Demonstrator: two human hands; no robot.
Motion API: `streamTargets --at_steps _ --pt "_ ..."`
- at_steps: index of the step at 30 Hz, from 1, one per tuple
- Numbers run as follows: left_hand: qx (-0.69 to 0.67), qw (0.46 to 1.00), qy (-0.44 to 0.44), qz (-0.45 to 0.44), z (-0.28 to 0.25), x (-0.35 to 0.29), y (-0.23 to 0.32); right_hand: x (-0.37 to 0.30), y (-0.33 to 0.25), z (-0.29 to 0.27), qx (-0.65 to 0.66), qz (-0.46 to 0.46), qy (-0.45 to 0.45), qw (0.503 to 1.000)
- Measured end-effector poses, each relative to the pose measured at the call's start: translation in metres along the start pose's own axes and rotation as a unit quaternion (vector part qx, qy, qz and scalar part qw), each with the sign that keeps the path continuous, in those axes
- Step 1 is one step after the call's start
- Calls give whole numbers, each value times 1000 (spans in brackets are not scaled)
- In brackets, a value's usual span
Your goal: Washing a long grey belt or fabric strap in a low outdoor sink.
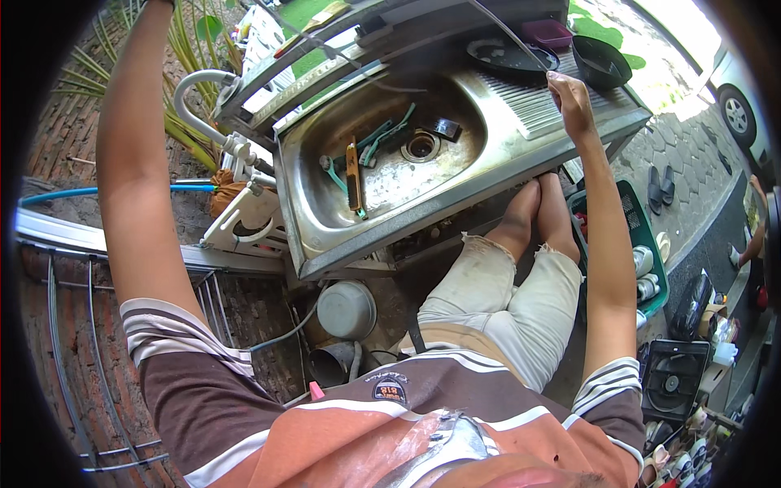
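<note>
My right hand [572,104] is closed above the ribbed drainboard at the sink's right side. From its fingers a thin pale cord or wire [508,32] runs up and left out of the picture. My left arm [142,163] reaches up past the top edge, so the left hand is cut off. In the steel sink basin [451,175] lie a brush with an orange-brown back [353,175], teal-handled tools [386,140] and a small dark block [441,127] beside the drain [420,146].
A black oval tray [508,57], a black pan [602,63] and a purple tub [547,34] stand on the drainboard. A curved faucet [189,102] is at left. Below are a metal pot [346,309] and a green crate [661,276]. Another person's leg [750,232] shows at far right.
</note>
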State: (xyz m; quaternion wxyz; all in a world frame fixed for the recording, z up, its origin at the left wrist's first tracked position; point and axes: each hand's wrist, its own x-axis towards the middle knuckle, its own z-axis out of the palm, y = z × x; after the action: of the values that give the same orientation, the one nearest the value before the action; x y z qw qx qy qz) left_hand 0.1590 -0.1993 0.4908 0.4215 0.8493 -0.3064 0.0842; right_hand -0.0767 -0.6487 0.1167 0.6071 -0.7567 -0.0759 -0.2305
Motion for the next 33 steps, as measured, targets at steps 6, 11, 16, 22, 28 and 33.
streamTargets --at_steps 6,11,16,22,28,33 --pt "-327 835 -442 32 -27 -5 24 39 31 56 -94 18 97 991" --pt "-174 978 -105 45 47 -37 53 47 40 92 -426 -70 225 873" --pt "-264 932 -236 79 25 -34 25 31 -47 183 -169 -144 7 975" --pt "-237 968 -75 36 46 -39 25 19 -48 244 -7 -152 -80 985" --pt "-86 971 -80 207 0 -33 -12 -1 -60 267 270 -21 -238 933" --pt "-397 898 -178 61 -4 -28 -22 -8 -59 266 303 29 -197 932"
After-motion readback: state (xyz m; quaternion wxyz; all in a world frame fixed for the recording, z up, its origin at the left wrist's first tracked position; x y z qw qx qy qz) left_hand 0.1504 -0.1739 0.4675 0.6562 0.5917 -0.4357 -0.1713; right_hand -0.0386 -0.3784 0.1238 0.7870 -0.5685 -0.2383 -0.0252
